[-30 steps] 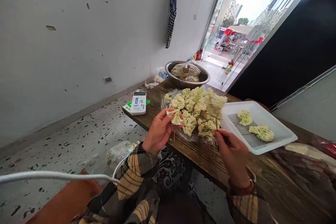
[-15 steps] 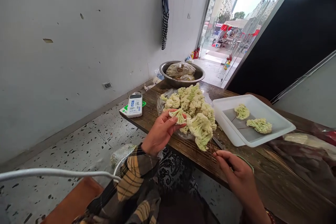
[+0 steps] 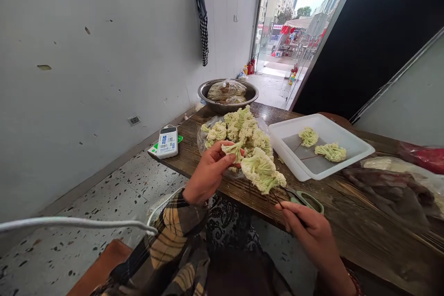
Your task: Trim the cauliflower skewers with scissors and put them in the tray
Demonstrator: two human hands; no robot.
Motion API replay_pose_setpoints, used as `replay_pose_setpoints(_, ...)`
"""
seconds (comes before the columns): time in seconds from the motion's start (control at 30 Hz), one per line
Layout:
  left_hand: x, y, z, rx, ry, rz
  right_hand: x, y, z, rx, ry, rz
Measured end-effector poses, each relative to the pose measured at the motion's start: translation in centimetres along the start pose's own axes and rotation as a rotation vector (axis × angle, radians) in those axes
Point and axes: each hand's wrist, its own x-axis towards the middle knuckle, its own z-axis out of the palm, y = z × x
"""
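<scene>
My left hand (image 3: 210,171) pinches a small cauliflower floret (image 3: 233,150) between thumb and fingers. Just to its right, a larger cauliflower piece (image 3: 262,171) is on thin brown skewers (image 3: 275,197). My right hand (image 3: 308,226) is closed on the lower ends of those skewers, below the piece. Behind both hands lies a heap of cauliflower florets (image 3: 243,125) on a clear plastic bag. A white plastic tray (image 3: 357,148) stands to the right, holding two skewered florets (image 3: 330,152) apart from each other.
Green-handled scissors (image 3: 307,200) lie on the dark wooden table (image 3: 367,222) beyond my right hand. A steel basin (image 3: 255,95) with bagged contents stands at the back. A white boxed device (image 3: 168,142) sits at the left edge. Plastic bags (image 3: 391,185) lie far right.
The skewered cauliflower has tilted over, its end swinging up to the right. My right hand stays on the skewers and my left keeps its floret. The view has shifted, showing more of the scissors.
</scene>
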Motion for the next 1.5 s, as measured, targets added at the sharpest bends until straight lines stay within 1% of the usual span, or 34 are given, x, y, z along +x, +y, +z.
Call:
replay_pose_setpoints(0.13, 0.1, 0.0, 0.6, 0.11, -0.031, 0.008, -0.3, 0.3, -0.5, -0.003, 0.011, -0.005)
replay_pose_setpoints(0.3, 0.1, 0.5, 1.2, 0.206, -0.068, -0.018, -0.6, 0.6, -1.0, -0.087, 0.044, -0.071)
replay_pose_setpoints(0.4, 0.2, 0.7, 1.5, 0.213, -0.091, -0.022, -0.6, 0.5, -1.3, -0.14, 0.074, -0.127)
replay_pose_setpoints(0.6, 0.3, 0.7, 1.5, 0.149, -0.067, -0.053, -0.7, 0.2, -1.6, -0.236, 0.087, -0.201)
replay_pose_setpoints(0.8, 0.3, 0.8, 1.2, 0.097, -0.099, -0.086, -1.2, 0.4, -1.7, -0.258, 0.092, -0.206)
replay_pose_setpoints(0.9, 0.2, 0.7, 1.2, 0.077, -0.09, -0.086, -1.3, 0.2, -1.8, -0.266, 0.094, -0.217)
replay_pose_setpoints(1.13, 0.2, 0.9, 1.6, 0.097, -0.048, -0.055, -1.2, -0.1, -1.9, -0.251, 0.112, -0.203)
replay_pose_setpoints(1.27, 0.3, 1.0, 1.5, 0.097, -0.048, -0.052, -1.4, 0.1, -1.8, -0.248, 0.119, -0.188)
replay_pose_setpoints(1.4, 0.2, 1.1, 1.6, 0.108, -0.052, -0.06, -1.4, 0.1, -1.9, -0.245, 0.096, -0.17)
replay_pose_setpoints(1.5, 0.2, 1.1, 1.5, 0.118, -0.08, -0.056, -1.4, 0.1, -1.9, -0.251, 0.089, -0.179)
